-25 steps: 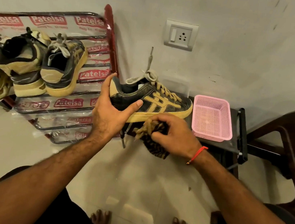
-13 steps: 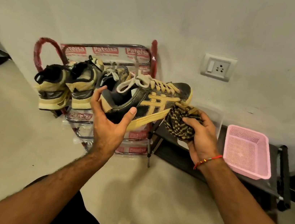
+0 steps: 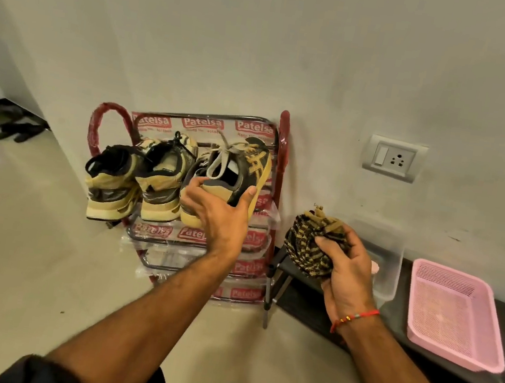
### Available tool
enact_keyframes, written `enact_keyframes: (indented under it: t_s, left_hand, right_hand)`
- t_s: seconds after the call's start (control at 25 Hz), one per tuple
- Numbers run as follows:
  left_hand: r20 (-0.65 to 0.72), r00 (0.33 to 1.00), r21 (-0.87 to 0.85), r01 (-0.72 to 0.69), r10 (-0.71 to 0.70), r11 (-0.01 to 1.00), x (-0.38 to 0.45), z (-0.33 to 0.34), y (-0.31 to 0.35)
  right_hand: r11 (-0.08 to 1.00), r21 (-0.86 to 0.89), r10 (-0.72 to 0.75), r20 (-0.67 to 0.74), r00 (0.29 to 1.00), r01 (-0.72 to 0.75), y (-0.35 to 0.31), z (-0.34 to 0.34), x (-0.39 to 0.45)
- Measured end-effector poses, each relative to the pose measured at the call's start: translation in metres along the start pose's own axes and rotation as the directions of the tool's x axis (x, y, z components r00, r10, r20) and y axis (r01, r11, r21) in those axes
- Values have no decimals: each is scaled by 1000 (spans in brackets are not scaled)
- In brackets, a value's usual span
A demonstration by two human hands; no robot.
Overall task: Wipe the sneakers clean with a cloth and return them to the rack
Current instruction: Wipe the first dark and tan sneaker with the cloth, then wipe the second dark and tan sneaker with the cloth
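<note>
A: Big picture first: the red-framed metal shoe rack wrapped in printed plastic (image 3: pixel 267 167) leans against the pale wall, and its top tier is nearly full.

B: Right, three tan-and-grey sneakers (image 3: pixel 135 181) sit there heels out, side by side. The left hand (image 3: pixel 219 212) grips the heel of the black leather sneaker with yellow stripes (image 3: pixel 241 170), toe pointed in at the right end of that tier.

A: Tight slot. I'd say the risk is the sole catching the red side post, or nudging the neighbour off the front bar.

B: And those loose grey laces (image 3: pixel 220 157) could snag on a bar. The plastic wrap looks slippery too; if the heel isn't seated, the shoe may slide forward off the tilted tier.

A: Room to move?

B: Plenty of open floor on the left and in front. On the right, the black low surface (image 3: pixel 318 311) stands just beside the rack, carrying a clear plastic tub (image 3: pixel 390 266) and a pink mesh plastic basket (image 3: pixel 454 314).

A: The other hand?

B: The right hand (image 3: pixel 347 269) clutches the bunched yellow-and-black striped cloth (image 3: pixel 308 244), held apart from the shoe, over the surface's edge.
</note>
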State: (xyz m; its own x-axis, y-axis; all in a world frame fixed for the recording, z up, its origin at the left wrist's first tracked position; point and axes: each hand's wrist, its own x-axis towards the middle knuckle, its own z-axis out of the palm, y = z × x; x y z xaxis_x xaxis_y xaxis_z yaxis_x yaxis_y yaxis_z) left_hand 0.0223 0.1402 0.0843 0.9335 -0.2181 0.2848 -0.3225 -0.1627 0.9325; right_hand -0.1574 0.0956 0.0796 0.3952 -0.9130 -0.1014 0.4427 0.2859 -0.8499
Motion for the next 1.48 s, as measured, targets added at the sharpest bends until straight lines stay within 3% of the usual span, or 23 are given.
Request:
enact_keyframes:
  t_s: [0.28,0.56,0.76,0.88,1.0,1.16,1.28,1.4,1.48]
  left_hand:
    - [100,988,152,105,-121,983,16,83,-16]
    - [284,957,383,-175,64,907,25,68,-36]
    - [446,867,338,-394,223,855,42,7,-33]
    - [507,796,482,-580,332,656,71,-31,-19]
    - [615,780,687,-602,115,407,102,-50,-13]
    - [686,703,722,-625,-189,296,122,-49,-11]
    - [723,668,667,-613,-173,424,133,-46,2]
    - [677,736,545,-509,8,666,139,-53,30]
    - [628,775,480,-453,67,751,140,-63,53]
  right_hand:
    - [1000,-3,-23,18,1000,23,3,-7,13]
    - [999,15,-40,9,999,40,10,-5,17]
    - [999,35,-28,29,999,27,11,-2,14]
    - [999,22,-26,62,998,24,12,-2,11]
    - [999,-33,-22,63,998,24,19,-3,12]
    - [998,-52,-13,77,997,17,25,-4,14]
    - [996,-92,7,103,995,3,30,-8,17]
    - [995,-96,2,94,996,7,27,-12,18]
    - [997,-76,-10,87,996,17,23,-13,17]
